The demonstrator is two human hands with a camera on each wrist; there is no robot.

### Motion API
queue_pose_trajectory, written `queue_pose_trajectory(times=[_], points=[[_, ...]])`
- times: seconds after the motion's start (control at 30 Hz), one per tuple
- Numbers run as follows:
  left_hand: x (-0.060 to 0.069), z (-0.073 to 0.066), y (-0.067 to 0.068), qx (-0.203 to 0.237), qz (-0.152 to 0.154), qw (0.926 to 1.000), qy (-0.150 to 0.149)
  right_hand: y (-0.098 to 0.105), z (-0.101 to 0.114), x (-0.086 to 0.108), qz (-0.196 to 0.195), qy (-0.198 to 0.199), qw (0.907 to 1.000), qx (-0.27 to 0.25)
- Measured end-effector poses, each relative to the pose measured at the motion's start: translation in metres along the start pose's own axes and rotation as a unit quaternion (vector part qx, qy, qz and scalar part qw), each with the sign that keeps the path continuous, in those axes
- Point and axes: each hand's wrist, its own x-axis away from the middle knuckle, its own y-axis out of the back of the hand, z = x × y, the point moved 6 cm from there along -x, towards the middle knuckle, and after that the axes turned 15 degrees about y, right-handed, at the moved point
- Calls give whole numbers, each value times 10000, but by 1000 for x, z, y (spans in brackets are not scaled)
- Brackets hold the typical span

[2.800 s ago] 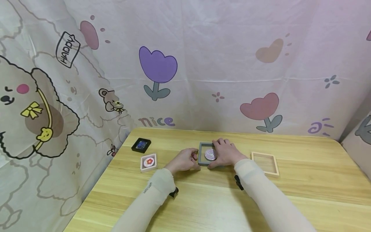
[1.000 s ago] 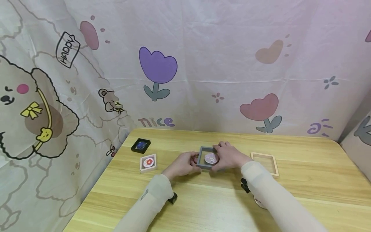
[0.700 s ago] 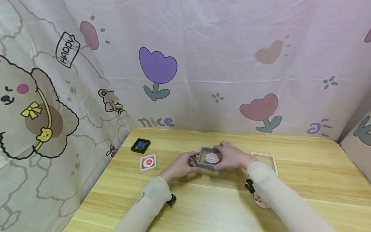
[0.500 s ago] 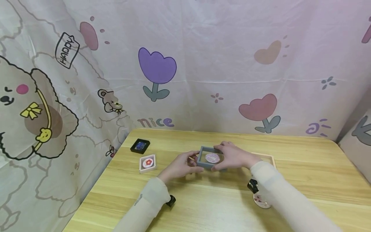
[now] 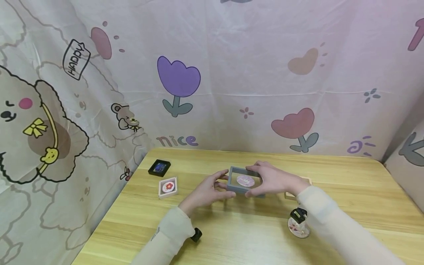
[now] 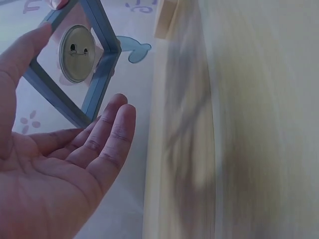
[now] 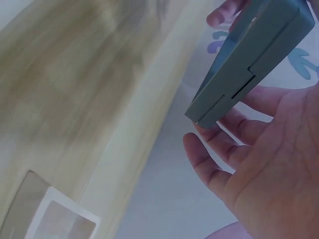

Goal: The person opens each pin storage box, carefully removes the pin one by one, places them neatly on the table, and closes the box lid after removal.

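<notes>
My right hand grips the right side of a grey square display frame, raised above the table. A round lilac button badge sits in the frame's clear middle. Its metal pin back shows in the left wrist view. Beside the frame's left edge is my left hand, thumb and fingers spread around that side. Its thumb meets the frame in the left wrist view, while several fingers extend free. In the right wrist view, my right fingers lie along the frame's notched outer edge.
A black frame with a blue item and a pale pink frame with a red-flower badge stand at the left. Partly behind my right wrist is a light wooden frame. Another round badge lies near my right sleeve.
The grey frame has come up off the table, tilted, and shifted slightly right with my right hand. My left fingers have spread wider. My right forearm has moved right, uncovering the round badge.
</notes>
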Motion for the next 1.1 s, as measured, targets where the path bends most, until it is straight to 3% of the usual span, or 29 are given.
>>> queue_pose_trajectory(times=[0.2,0.87,1.1], points=[[6,-7,-6,343,146,9992,-111,6,8,9,-41,59,9999,-79],[20,-19,-21,655,-126,9960,-588,13,20,26,-286,483,9984,53],[25,-22,-23,698,-60,9948,-735,15,23,30,-395,686,9968,83]])
